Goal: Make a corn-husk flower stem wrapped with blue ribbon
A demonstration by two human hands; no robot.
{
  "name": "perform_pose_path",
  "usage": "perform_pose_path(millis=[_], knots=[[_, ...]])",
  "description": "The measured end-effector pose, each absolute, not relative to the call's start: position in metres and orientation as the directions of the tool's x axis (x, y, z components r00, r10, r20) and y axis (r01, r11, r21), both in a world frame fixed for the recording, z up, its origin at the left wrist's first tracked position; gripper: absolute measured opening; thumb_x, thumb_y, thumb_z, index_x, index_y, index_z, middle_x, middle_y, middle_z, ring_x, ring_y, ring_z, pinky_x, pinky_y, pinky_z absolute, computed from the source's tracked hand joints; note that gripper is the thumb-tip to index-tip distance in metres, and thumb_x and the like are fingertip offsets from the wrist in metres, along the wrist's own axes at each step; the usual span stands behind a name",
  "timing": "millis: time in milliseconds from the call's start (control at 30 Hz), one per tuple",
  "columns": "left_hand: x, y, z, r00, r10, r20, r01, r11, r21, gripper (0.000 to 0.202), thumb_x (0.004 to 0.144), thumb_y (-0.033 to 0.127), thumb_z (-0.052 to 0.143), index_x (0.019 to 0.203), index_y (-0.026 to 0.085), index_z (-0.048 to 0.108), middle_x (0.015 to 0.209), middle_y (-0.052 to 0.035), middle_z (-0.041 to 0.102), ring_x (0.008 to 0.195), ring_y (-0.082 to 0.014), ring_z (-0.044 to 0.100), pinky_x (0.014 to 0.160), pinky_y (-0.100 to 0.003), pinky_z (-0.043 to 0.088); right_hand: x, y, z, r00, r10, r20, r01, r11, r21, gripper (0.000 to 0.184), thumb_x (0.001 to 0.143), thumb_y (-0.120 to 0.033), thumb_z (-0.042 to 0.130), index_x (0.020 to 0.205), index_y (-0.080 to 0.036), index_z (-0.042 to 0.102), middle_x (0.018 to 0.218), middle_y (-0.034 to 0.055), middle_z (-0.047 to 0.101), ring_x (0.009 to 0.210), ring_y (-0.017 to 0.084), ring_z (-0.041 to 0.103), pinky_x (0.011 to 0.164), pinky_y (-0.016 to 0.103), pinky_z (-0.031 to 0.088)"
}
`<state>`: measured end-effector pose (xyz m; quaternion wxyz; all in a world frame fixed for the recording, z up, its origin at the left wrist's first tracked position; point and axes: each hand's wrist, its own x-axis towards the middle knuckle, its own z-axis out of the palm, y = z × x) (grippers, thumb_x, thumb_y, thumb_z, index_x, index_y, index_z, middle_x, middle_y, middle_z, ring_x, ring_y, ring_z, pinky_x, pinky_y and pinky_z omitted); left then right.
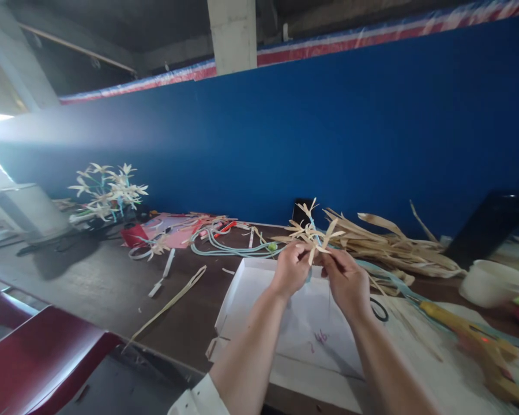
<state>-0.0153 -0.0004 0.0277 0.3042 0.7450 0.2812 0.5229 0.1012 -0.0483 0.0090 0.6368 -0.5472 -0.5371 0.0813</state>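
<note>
Both hands meet above a shallow white box with purple handwriting inside. My left hand is closed around the lower part of a spray of pale dried-leaf flowers on a light blue stem. From the other side my right hand pinches at the base of the front flower. Its thumb and fingers are pressed together there, and the exact contact is partly hidden. Several pointed, straw-coloured petals stick out above the fingers.
A yellow glue gun lies at right near a white tub. Dried husks are heaped behind my hands. Pale blue tubing loops to the left. Finished flowers stand at far left. A blue panel backs the table.
</note>
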Motion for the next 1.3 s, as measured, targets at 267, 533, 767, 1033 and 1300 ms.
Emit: perform_pose_path(millis=[267, 533, 767, 1033, 1300], knots=[[-0.006, -0.008, 0.038, 0.331, 0.665, 0.67, 0.232, -0.745, 0.625, 0.021, 0.082, 0.019, 0.052, 0.064, 0.016, 0.062, 0.069, -0.0027, 0.062, 0.072, -0.0134, 0.056, 0.068, -0.023, 0.043, 0.102, -0.049, 0.011, 0.541, 0.645, 0.54, 0.431, 0.339, -0.837, 0.032, 0.075, -0.042, 0.061, 0.092, -0.016, 0.07, 0.076, 0.0037, 0.063, 0.052, 0.012, 0.056, 0.051, 0.026, 0.046], [0.002, -0.012, 0.032, 0.256, 0.636, 0.728, 0.299, -0.768, 0.566, 0.014, 0.081, 0.012, 0.052, 0.074, 0.017, 0.063, 0.083, -0.0047, 0.066, 0.085, -0.0156, 0.058, 0.08, -0.028, 0.046, 0.103, -0.046, 0.005, 0.582, 0.613, 0.534, 0.467, 0.286, -0.837, 0.031, 0.075, -0.043, 0.06, 0.088, -0.016, 0.069, 0.069, 0.0037, 0.065, 0.056, 0.015, 0.059, 0.058, 0.028, 0.047], [-0.002, -0.009, 0.028, 0.246, 0.619, 0.746, 0.283, -0.782, 0.555, 0.014, 0.078, 0.008, 0.052, 0.079, 0.018, 0.063, 0.089, -0.0048, 0.067, 0.09, -0.0166, 0.059, 0.084, -0.03, 0.047, 0.099, -0.044, 0.002, 0.573, 0.596, 0.563, 0.511, 0.278, -0.814, 0.027, 0.077, -0.04, 0.06, 0.087, -0.016, 0.069, 0.07, 0.0037, 0.065, 0.06, 0.016, 0.059, 0.061, 0.029, 0.048], [-0.006, -0.014, 0.028, 0.248, 0.636, 0.73, 0.31, -0.767, 0.562, 0.014, 0.08, 0.01, 0.052, 0.083, 0.017, 0.063, 0.086, -0.0048, 0.066, 0.088, -0.0165, 0.058, 0.083, -0.029, 0.046, 0.098, -0.046, 0.004, 0.528, 0.573, 0.627, 0.623, 0.241, -0.744, 0.031, 0.078, -0.044, 0.058, 0.085, -0.016, 0.07, 0.07, 0.0042, 0.064, 0.063, 0.016, 0.058, 0.063, 0.028, 0.047], [-0.006, -0.014, 0.026, 0.262, 0.655, 0.709, 0.302, -0.753, 0.584, 0.014, 0.082, 0.014, 0.052, 0.087, 0.018, 0.064, 0.089, -0.0058, 0.066, 0.09, -0.0173, 0.058, 0.084, -0.03, 0.046, 0.099, -0.048, 0.004, 0.513, 0.558, 0.652, 0.647, 0.247, -0.721, 0.03, 0.079, -0.045, 0.057, 0.085, -0.018, 0.069, 0.074, 0.004, 0.064, 0.063, 0.016, 0.055, 0.063, 0.028, 0.045]])
